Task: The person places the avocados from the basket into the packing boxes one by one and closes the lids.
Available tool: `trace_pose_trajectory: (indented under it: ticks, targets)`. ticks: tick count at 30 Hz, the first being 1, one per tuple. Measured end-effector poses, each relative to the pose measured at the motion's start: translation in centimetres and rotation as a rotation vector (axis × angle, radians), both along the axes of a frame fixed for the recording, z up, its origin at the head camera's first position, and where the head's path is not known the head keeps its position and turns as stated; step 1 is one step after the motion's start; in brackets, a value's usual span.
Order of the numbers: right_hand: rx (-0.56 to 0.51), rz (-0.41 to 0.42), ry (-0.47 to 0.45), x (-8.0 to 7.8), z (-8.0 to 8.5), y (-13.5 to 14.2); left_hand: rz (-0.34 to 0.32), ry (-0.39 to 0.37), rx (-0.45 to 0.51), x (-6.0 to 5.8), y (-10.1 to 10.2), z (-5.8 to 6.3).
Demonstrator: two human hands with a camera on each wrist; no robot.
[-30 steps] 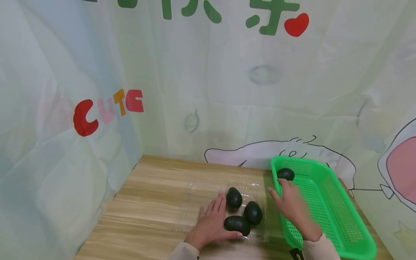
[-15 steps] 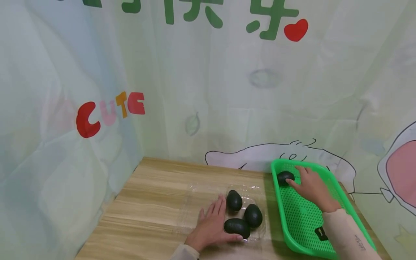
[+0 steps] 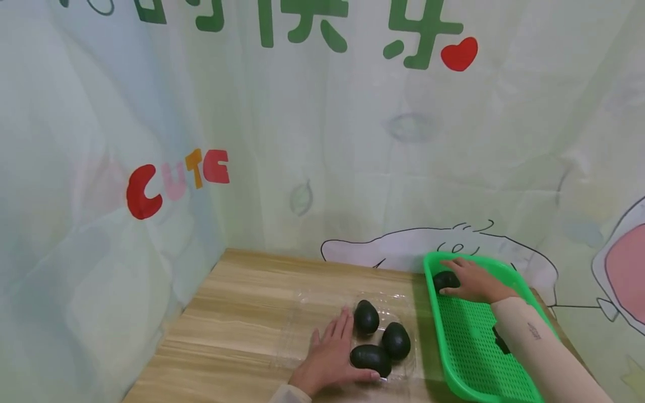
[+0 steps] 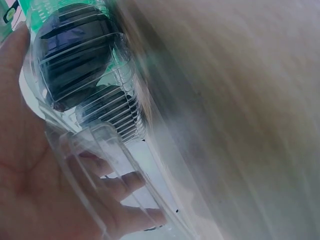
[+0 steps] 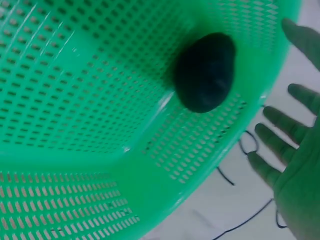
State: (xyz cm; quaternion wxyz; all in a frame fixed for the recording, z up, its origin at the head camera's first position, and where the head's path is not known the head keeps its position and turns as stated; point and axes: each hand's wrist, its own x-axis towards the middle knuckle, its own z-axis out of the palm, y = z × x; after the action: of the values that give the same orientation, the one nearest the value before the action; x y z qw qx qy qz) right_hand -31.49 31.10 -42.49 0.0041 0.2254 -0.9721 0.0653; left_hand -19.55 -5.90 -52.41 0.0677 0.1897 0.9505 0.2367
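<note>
Three dark avocados sit at the right side of a clear plastic clamshell box (image 3: 297, 330) in the head view: one at the back (image 3: 366, 317), one at the right (image 3: 396, 341), one in front (image 3: 370, 360). My left hand (image 3: 327, 352) rests on the box, fingers extended, thumb along the front avocado. In the left wrist view the palm lies against the clear plastic (image 4: 95, 165). My right hand (image 3: 476, 281) is at the far left corner of a green basket (image 3: 437, 330), its thumb and fingers spread around another avocado (image 3: 444, 281). The right wrist view shows that avocado (image 5: 206, 72) apart from the straight fingers.
The boxes stand on a wood-grain table (image 3: 242, 302). A printed cloth backdrop (image 3: 353, 168) hangs along the back and left. A small black tag (image 3: 500, 340) shows in the basket beside the right sleeve (image 3: 534, 336).
My right hand has moved over the basket's left rim, then swung to the right side of the avocado and closed in on it. My left hand has stayed on the box.
</note>
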Motion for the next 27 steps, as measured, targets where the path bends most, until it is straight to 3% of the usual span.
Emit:
trace_pose_trajectory:
  ticks: [6,12,19,27]
  targets:
    - [0.022,0.033,-0.020,-1.8,-1.5,0.0,0.003,0.003,-0.013,0.1,-0.1,0.0]
    - [0.030,0.025,0.028,-3.0,-3.1,-0.1,0.001,0.010,-0.014,0.1,0.0,-0.1]
    - [0.047,0.024,0.058,-3.4,-3.8,-0.5,0.012,-0.003,-0.009,0.2,-0.1,-0.2]
    - [0.062,0.007,0.070,-3.6,-4.0,-0.6,0.003,0.039,-0.018,0.4,-0.1,-0.1]
